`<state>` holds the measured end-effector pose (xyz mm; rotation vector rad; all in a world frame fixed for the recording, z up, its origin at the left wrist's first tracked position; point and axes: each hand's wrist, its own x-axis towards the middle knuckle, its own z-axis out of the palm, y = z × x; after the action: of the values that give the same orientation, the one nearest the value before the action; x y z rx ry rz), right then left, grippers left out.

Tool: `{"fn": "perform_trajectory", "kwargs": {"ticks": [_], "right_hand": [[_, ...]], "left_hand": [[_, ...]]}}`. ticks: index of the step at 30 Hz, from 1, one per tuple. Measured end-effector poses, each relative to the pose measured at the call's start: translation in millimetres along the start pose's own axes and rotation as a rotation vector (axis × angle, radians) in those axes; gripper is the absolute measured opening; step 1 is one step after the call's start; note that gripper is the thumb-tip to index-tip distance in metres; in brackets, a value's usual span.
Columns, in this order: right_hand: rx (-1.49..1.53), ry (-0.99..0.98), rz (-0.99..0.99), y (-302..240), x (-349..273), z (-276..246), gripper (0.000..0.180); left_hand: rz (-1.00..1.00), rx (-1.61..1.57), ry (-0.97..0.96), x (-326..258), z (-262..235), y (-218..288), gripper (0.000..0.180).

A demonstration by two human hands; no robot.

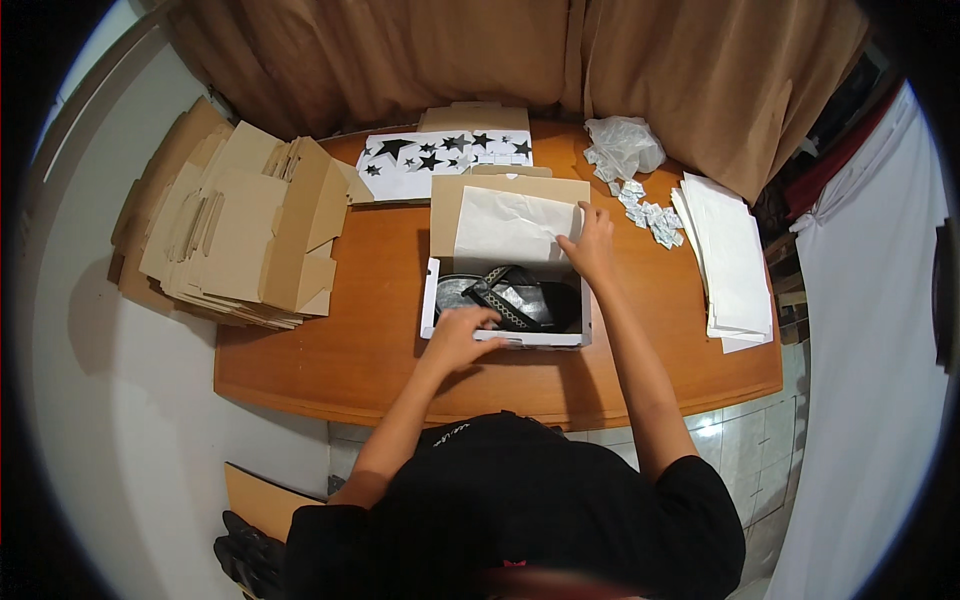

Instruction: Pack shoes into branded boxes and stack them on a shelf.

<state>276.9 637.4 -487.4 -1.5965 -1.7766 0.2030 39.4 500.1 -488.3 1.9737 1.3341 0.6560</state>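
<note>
Left hand (pixel 462 333) flat on sandal (pixel 520 300) inside open box (pixel 432 300), probably not gripping — right hand (pixel 590 245) pinching tissue paper (pixel 510 228) edge. Could tear if tugged, or snag on strap.

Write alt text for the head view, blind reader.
Seen from above, a person's left hand rests on black sandals in an open white box on a wooden table, while the right hand holds white tissue paper over the lid. Flat cardboard boxes lie left, white sheets right.
</note>
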Motion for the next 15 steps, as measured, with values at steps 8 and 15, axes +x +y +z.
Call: {"fn": "perform_trajectory", "kwargs": {"ticks": [8, 15], "right_hand": [[-0.075, -0.018, 0.124, 17, 3, 18, 0.059], [0.477, -0.336, 0.114, 8, -3, -6, 0.014]], "left_hand": [[-0.010, 0.182, 0.526, 87, -34, -54, 0.047], [-0.289, -0.380, 0.451, 108, -38, -75, 0.067]]}}
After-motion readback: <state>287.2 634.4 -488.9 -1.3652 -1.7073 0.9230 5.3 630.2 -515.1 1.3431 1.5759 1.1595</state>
